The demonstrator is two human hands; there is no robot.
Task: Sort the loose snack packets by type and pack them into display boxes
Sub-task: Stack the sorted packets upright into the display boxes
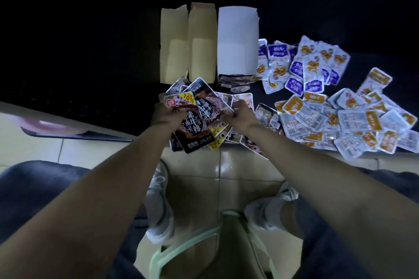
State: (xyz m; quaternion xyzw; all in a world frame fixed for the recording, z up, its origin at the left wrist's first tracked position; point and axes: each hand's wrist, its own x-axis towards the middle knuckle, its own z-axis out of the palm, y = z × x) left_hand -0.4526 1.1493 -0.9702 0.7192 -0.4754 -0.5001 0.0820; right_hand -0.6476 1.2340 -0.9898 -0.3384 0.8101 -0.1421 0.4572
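A dark flat-topped table (118, 106) is spreading out beyond both hands, its near edge running just beneath them. Nearer than the hands, a beige tiled floor (226, 172) is showing between the person's knees.

To the right of the right hand, a wide heap of small white-and-orange plastic snack packets (340, 120) is sprawling over the table. Beyond it, further from the hands, a smaller cluster of white-and-purple plastic snack packets (301, 63) is lying against that heap.

Straight ahead of the hands, three open display boxes are sitting side by side and touching: a tan cardboard box (174, 45) ahead of the left hand, a second tan cardboard box (202, 43) between the hands, and a white cardboard box (237, 41) ahead of the right hand. A few dark packets are lying at the white box's near end (whether inside it or just in front is unclear).

Between the hands, a fanned stack of black rectangular foil snack packets (197, 115) is being held over the table edge. The left hand (166, 115) is gripping its left side with curled fingers, and the right hand (241, 115) is pinching its right side. More packets of this kind are lying loose under and just right of the right hand.
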